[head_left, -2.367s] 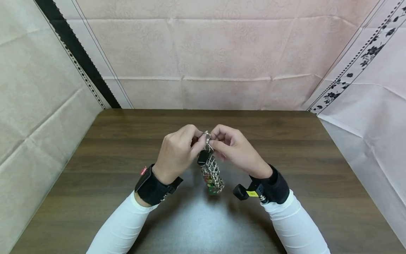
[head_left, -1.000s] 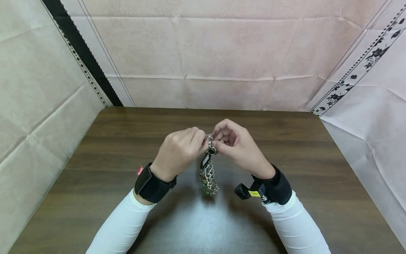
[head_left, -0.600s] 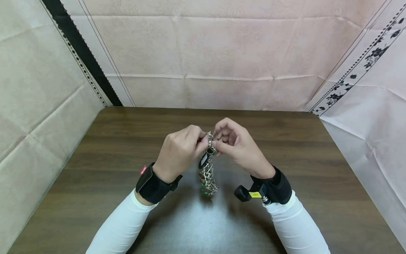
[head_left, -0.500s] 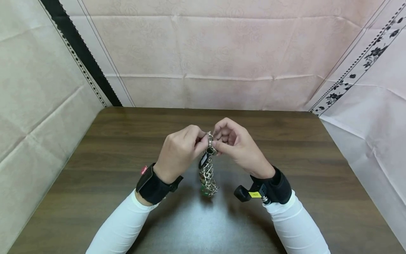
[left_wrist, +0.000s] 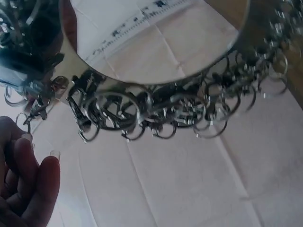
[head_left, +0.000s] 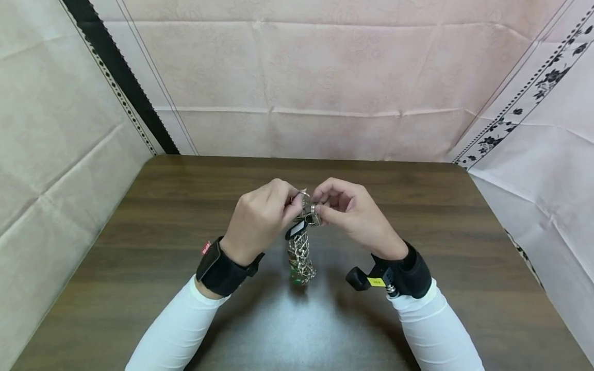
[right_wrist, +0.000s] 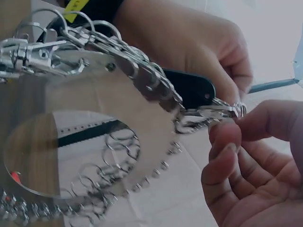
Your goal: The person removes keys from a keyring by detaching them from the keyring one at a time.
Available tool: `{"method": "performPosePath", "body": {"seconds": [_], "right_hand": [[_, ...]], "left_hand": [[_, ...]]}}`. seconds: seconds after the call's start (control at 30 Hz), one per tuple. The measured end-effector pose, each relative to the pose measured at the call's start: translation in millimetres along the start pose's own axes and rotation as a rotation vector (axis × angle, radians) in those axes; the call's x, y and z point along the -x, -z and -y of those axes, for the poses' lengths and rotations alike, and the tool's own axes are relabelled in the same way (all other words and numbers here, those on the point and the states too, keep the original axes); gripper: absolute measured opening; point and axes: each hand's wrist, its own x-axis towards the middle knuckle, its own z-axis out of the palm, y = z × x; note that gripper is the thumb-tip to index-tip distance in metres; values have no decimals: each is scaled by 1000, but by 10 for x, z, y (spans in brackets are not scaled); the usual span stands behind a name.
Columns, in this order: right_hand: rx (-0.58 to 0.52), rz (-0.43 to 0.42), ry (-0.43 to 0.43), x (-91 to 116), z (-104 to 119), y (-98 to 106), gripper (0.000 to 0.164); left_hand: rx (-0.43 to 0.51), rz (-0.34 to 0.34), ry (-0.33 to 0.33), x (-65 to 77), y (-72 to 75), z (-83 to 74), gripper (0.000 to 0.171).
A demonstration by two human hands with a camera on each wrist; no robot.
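A bunch of silvery metal key rings (head_left: 300, 257) hangs between my two hands, above the wooden table. A flat, shiny metal hoop (right_wrist: 156, 124) carries several small split rings and swivel clasps along its edge. My left hand (head_left: 262, 214) pinches the top of the bunch between thumb and bent forefinger. With thumb and forefinger, my right hand (head_left: 345, 208) pinches a metal clasp (right_wrist: 206, 113) at the bunch's right side. A black tag (head_left: 295, 230) with a pale strip hangs just below the left thumb. Green bits (head_left: 295, 275) show low in the bunch.
The dark wooden table (head_left: 162, 257) lies beneath both hands. Pale cloth (head_left: 334, 77) hangs behind it and along both sides. Each wrist wears a black strap; a small black camera (head_left: 357, 279) juts inward from the right one.
My right hand has moved slightly right and down, drawing the clasp away from the bunch. The bunch has shifted a little left, and the black tag has tilted flatter.
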Motion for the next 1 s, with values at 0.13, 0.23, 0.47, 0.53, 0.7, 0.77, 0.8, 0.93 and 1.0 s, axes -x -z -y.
{"method": "performPosePath", "body": {"seconds": [0.13, 0.23, 0.47, 0.53, 0.7, 0.77, 0.8, 0.93, 1.0], "right_hand": [[46, -5, 0, 11, 18, 78, 12], [60, -16, -9, 14, 31, 135, 10], [60, -69, 6, 52, 72, 293, 7], [63, -92, 13, 72, 92, 352, 7], [138, -159, 13, 90, 106, 484, 7], [185, -185, 5, 85, 97, 517, 8], [216, -198, -2, 81, 89, 530, 8], [310, -222, -18, 58, 43, 575, 9], [354, -223, -24, 40, 12, 596, 10]], "left_hand": [[-68, 3, -35, -9, 16, 29, 5], [-99, 13, -54, -21, 28, 45, 4], [-121, 47, -45, -33, 47, 82, 5], [-112, 54, -33, -31, 49, 95, 5], [-31, 69, 40, -30, 54, 103, 4], [6, 67, 76, -36, 62, 101, 3], [17, 63, 90, -39, 65, 101, 3], [20, 73, 96, -46, 79, 106, 5], [7, 85, 85, -43, 78, 111, 6]]}}
